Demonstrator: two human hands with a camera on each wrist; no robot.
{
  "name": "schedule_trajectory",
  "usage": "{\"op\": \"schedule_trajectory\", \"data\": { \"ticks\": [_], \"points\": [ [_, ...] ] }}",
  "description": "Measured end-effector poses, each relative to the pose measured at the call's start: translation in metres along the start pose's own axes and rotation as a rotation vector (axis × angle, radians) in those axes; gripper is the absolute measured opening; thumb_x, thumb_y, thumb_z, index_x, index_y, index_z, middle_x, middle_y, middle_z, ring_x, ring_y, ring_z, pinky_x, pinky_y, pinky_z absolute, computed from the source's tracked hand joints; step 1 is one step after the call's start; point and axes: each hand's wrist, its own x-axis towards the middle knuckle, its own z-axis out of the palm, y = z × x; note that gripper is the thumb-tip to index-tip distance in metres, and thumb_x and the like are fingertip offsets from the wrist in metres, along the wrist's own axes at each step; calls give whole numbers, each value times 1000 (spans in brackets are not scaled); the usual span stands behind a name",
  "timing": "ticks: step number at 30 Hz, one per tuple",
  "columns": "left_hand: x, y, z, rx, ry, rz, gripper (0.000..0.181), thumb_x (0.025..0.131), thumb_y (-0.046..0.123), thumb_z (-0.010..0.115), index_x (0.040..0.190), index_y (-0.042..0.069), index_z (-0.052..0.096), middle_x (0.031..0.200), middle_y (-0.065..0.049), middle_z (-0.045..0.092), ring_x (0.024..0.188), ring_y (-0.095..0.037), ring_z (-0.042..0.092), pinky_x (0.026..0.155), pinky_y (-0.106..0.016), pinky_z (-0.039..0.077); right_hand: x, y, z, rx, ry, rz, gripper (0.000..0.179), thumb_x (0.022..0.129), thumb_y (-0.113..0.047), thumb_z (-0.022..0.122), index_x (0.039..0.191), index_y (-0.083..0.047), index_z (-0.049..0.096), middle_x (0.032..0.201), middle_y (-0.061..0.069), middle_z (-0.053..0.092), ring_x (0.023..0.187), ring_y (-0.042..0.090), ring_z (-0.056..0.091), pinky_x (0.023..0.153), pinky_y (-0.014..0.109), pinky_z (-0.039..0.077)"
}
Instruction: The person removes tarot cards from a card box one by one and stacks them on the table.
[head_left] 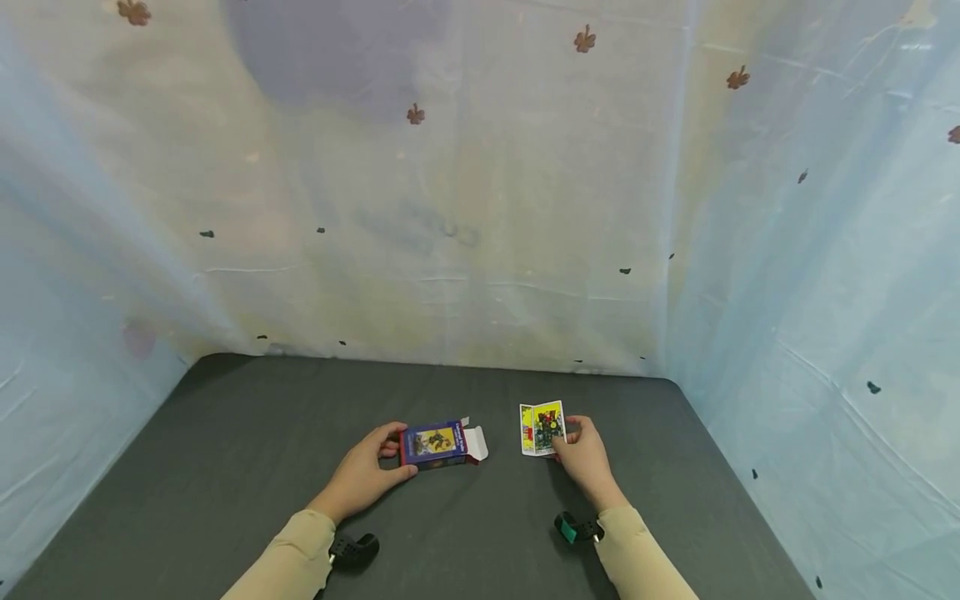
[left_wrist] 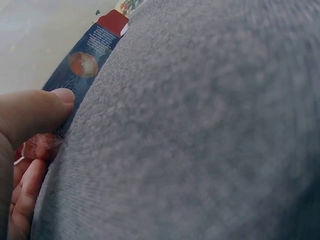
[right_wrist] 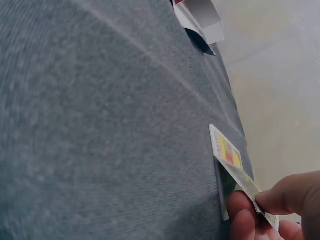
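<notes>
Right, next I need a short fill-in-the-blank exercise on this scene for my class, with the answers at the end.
1. The person's ____ hand grips the box.
2. The right hand pinches the printed cards between its fingers and its ____.
3. The white flap at the box's end is ____, not closed.
4. The colour of the table covering is dark ____.

Missing words: left; thumb; open; grey.

Fingers [right_wrist: 242,222] pinch printed cards [right_wrist: 226,146] — an open box [right_wrist: 204,16] well apart, on grey cloth [right_wrist: 110,125].
</notes>
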Motion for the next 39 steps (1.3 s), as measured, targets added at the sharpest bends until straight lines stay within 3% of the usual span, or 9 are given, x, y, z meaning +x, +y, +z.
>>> {"op": "schedule_trajectory", "data": {
  "ticks": [11, 18, 31, 39],
  "points": [
    [-3, 3, 0, 39, 9, 20, 74, 76, 42, 83, 140, 24, 49, 123, 3, 57, 103, -14, 58, 88, -44, 49, -2, 6, 3, -31, -18, -26, 40, 85, -8, 65, 121, 4, 53, 78, 9, 58, 61, 16, 54, 51, 28, 42],
    [-3, 2, 1, 42, 8, 25, 74, 75, 44, 82, 139, 26, 50, 120, 5, 57, 102, -12, 58, 87, -42, 49, -5, 6, 3, -63, 20, -26, 36, 85, -9, 66, 116, 6, 55, 75, 9, 57, 58, 16, 53, 50, 28, 42],
    [-6, 10, -3, 51, 5, 12, 73, 76, 42, 82, 139, 23, 50, 121, 4, 58, 102, -13, 58, 88, -42, 48, -3, 1, 5, -177, 35, 10, 39, 88, -16, 67, 117, 8, 56, 82, 11, 57, 66, 19, 53, 54, 31, 43],
    [-7, 10, -3, 41, 12, 36, 73, 76, 43, 82, 139, 22, 50, 119, 3, 58, 102, -14, 58, 87, -44, 48, -4, -1, 4, -214, 29, 13, 37, 88, -17, 68, 114, 7, 57, 84, 12, 59, 67, 20, 54, 55, 32, 45]
  ]
}}
